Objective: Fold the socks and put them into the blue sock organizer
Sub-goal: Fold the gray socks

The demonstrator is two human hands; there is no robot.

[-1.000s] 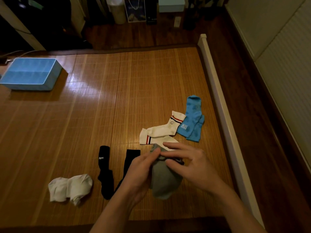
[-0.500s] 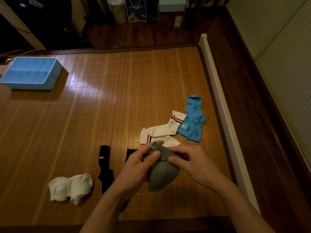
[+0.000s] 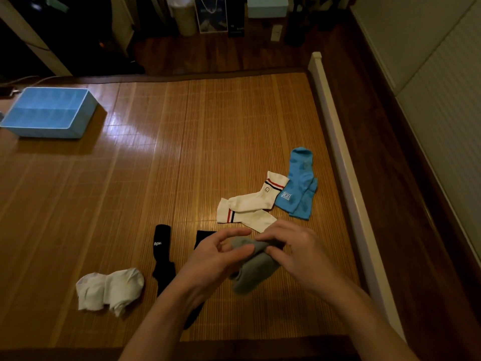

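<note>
1. A woven bamboo mat (image 3: 182,152) stretches broadly between its near-right part and its far-left corner. A pale rail (image 3: 335,142) bounds its right edge.
2. The rectangular blue sock organizer (image 3: 78,126) sits at the mat's far-left corner.
3. The soft grey sock (image 3: 256,272) hangs above the mat's near-right part, its long axis running toward the near edge.
4. The left hand (image 3: 216,259) and right hand (image 3: 296,251) meet, and the fingers of both pinch the sock's upper end.

both hands (image 3: 260,259) on grey sock (image 3: 256,272)
</note>
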